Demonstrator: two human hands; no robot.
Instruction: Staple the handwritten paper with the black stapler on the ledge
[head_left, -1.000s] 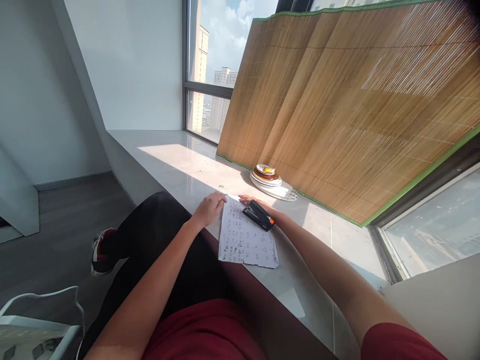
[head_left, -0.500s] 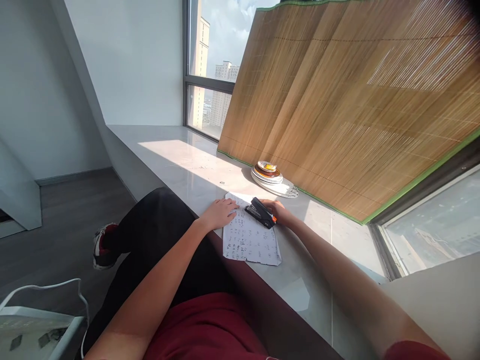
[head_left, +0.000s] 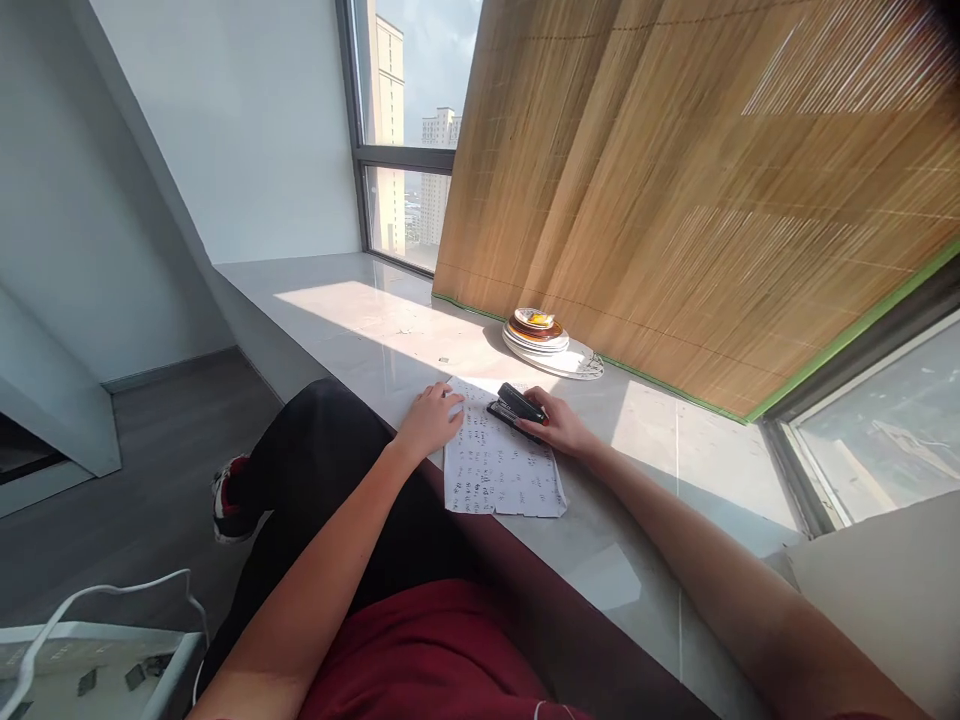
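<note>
A black stapler (head_left: 517, 405) with its jaws apart sits over the upper part of a handwritten paper sheet (head_left: 499, 480). My right hand (head_left: 556, 424) is closed round the stapler's right end, thumb on the near side and fingers on the far side. At the sheet's upper left edge rests my left hand (head_left: 429, 420), fingers bent a little and spread from the thumb, touching the paper. Its palm hides part of that edge. The sheet lies on the pale, glossy window ledge (head_left: 352, 330), its lower edge slightly ragged.
Behind the stapler stands a stack of plates (head_left: 536, 338) beside a larger white plate (head_left: 581, 360). A bamboo blind (head_left: 637, 200) hangs along the window. My bent leg (head_left: 322, 440) is against the ledge's front. At lower left is a white-rimmed box (head_left: 97, 640) with a white cable (head_left: 105, 590).
My right hand has turned and now wraps the stapler's end, with the thumb on the near side. The stapler has turned slightly. My left hand's fingers have bent. The view has shifted a little.
</note>
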